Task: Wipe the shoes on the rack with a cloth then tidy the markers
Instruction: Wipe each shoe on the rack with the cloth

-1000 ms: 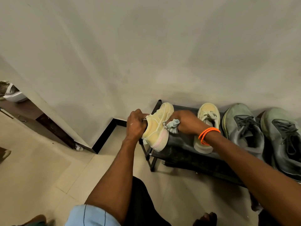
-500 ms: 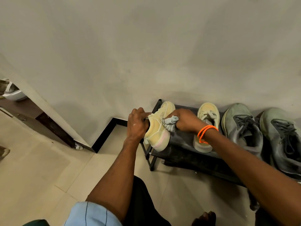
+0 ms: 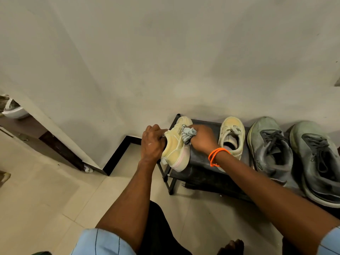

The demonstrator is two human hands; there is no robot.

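My left hand (image 3: 152,142) grips a pale yellow shoe (image 3: 175,148) by its opening, tilted on its side over the left end of the black shoe rack (image 3: 200,159). A bunched grey cloth (image 3: 188,135) is held in my right hand (image 3: 202,138), which presses it against the shoe's upper side near the toe. The matching yellow shoe (image 3: 232,137) stands upright on the rack to the right. No markers are in view.
Two grey-green sneakers, one (image 3: 270,148) beside the other (image 3: 318,159), fill the rack's right part. The rack stands against a plain wall. A doorway with a dark frame (image 3: 60,150) opens at the left. Tiled floor lies in front, with my knees at the bottom edge.
My right hand has moved the cloth along the yellow shoe toward its toe, away from me. My left hand keeps the same hold on the shoe.
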